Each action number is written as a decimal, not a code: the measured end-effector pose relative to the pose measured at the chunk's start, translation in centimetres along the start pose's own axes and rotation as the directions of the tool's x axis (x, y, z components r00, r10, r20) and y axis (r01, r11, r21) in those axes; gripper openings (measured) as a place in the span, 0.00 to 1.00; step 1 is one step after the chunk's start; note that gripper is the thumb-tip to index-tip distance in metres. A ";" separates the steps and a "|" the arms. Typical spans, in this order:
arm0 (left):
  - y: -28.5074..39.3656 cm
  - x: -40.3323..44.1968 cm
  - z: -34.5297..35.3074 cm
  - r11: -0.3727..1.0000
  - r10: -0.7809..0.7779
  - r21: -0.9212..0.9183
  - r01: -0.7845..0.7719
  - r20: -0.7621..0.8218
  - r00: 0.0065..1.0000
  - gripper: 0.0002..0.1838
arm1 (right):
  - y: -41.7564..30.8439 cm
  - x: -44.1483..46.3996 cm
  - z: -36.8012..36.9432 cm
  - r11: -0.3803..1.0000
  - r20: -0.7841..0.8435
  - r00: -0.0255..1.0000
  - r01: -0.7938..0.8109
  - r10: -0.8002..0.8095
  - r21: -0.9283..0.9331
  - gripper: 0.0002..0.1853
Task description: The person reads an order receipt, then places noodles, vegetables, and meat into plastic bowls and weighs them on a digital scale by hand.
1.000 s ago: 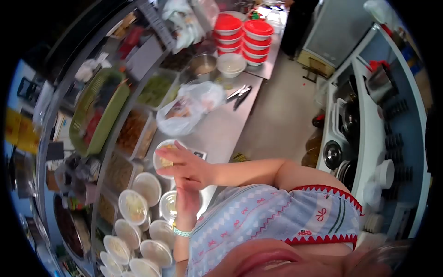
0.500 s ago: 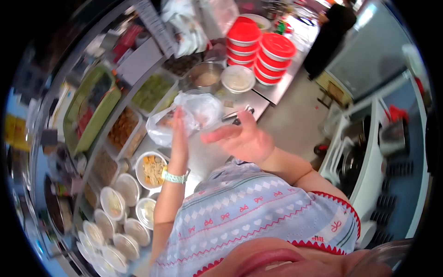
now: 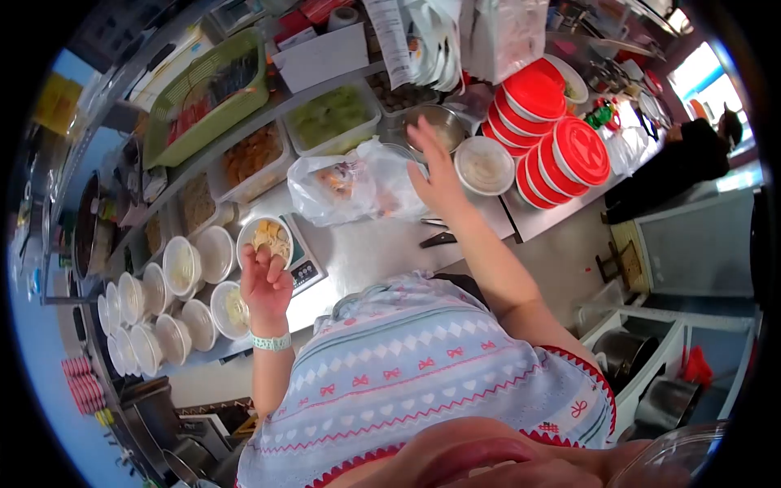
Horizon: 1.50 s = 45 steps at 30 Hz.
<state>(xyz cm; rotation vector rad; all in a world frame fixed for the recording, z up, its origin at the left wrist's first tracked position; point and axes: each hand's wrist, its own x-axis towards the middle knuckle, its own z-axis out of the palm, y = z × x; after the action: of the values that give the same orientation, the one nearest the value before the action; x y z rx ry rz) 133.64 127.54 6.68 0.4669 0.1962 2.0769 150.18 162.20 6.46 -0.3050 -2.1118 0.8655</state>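
Observation:
My left hand is raised beside a white bowl of noodles and orange pieces, its fingers loosely curled with nothing visible between them. That bowl rests on a scale. My right hand reaches forward with spread fingers, empty, between a clear plastic bag and a lidded white bowl. A metal pot lies just beyond its fingertips. Below its wrist are scissors on the steel counter. A white bowl stands near my left wrist.
Several white bowls crowd the left counter. Stacked red-lidded bowls stand at the right. Food tubs and a green basket line the back. A person in black is at the far right.
My hands have moved apart, the right one forward toward the pot and the left one back beside the noodle bowl. The camera view has turned, bringing the scale into sight.

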 end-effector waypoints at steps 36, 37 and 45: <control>-1.1 -1.3 2.0 0.964 0.254 0.139 -0.228 -0.223 0.941 0.18 | 7.0 13.7 6.2 0.998 -0.199 0.979 -0.056 0.052 -0.013 0.23; -1.2 -1.4 1.9 0.963 0.258 0.138 -0.231 -0.225 0.940 0.18 | 6.9 13.6 6.2 0.998 -0.189 0.980 -0.064 0.067 0.022 0.23; -1.2 -2.0 1.8 0.961 0.275 0.099 -0.258 -0.261 0.925 0.18 | 7.3 13.2 6.6 0.997 -0.146 0.988 -0.041 0.050 0.065 0.23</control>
<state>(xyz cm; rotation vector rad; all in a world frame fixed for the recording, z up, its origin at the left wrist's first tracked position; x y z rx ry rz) 136.25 126.41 7.44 0.2523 0.3795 2.4069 136.13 170.76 6.63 -0.3749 -1.9437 0.9056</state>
